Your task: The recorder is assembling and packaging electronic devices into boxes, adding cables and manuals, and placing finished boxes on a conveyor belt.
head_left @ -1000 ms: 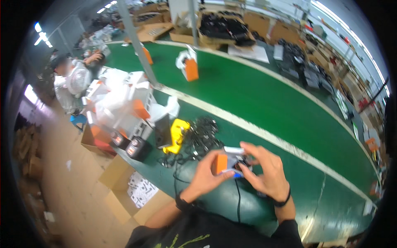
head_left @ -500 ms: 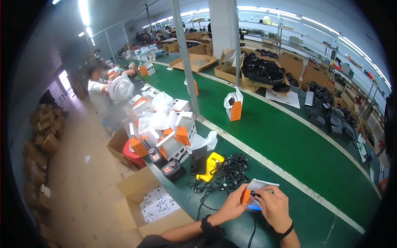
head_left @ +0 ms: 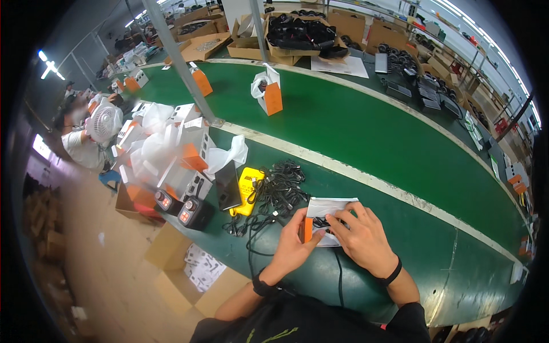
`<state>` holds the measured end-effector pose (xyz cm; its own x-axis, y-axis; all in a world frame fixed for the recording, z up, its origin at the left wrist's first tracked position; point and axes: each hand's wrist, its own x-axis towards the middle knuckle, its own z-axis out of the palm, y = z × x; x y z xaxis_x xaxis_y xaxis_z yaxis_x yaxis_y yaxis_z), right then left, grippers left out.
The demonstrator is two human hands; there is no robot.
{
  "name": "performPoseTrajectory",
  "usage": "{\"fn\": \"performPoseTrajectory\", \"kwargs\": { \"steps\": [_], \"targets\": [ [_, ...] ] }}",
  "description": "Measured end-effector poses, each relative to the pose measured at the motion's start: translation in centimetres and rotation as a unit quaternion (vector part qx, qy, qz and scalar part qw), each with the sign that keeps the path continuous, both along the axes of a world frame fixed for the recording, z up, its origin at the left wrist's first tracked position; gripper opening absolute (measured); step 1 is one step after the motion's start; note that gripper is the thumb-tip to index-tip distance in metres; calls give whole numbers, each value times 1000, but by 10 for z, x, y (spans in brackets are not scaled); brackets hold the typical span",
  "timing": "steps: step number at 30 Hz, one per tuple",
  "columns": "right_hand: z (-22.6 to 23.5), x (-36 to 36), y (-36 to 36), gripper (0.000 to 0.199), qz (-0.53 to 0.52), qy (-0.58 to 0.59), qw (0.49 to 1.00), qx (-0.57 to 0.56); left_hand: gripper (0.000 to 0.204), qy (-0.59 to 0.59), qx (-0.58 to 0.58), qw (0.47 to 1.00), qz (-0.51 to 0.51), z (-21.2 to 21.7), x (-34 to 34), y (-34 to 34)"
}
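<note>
My left hand (head_left: 293, 243) grips a small white-and-orange box (head_left: 331, 204) by its orange side, just above the green table. The box's top is open, with its white flap up at the far side. My right hand (head_left: 364, 239) has its bent fingers at the box's mouth, on a black cable (head_left: 321, 222) partly inside; the fingertips are partly hidden. Left of the hands lies a tangled heap of black cables (head_left: 284, 186). Beside it are a yellow device (head_left: 247, 188) and a dark phone-like slab (head_left: 228, 187).
Two black devices with red-lit fronts (head_left: 193, 213) stand near the table's left edge. Behind them pile open white-and-orange boxes (head_left: 191, 140) and plastic bags. A cardboard carton (head_left: 229, 281) holds printed papers. An orange box (head_left: 273, 100) stands on the green belt (head_left: 354, 137). A co-worker sits at left.
The view has turned right and down, so things sit further left. The box's open mouth now shows more, and my right fingers have pressed the cable down into it.
</note>
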<state>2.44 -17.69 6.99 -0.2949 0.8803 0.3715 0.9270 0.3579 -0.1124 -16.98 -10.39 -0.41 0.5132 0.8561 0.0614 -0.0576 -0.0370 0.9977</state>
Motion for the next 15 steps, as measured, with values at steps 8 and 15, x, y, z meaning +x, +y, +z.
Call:
{"fn": "performPoseTrajectory", "kwargs": {
  "steps": [8, 15],
  "targets": [
    [-13, -1, -25, 37, 18, 25, 999, -7, 66, 63, 0, 993, -96, -11, -12, -3],
    [-3, -37, -21, 37, -44, 121, 992, 12, 54, -160, -104, 975, -111, -30, -26, -7]
  ]
}}
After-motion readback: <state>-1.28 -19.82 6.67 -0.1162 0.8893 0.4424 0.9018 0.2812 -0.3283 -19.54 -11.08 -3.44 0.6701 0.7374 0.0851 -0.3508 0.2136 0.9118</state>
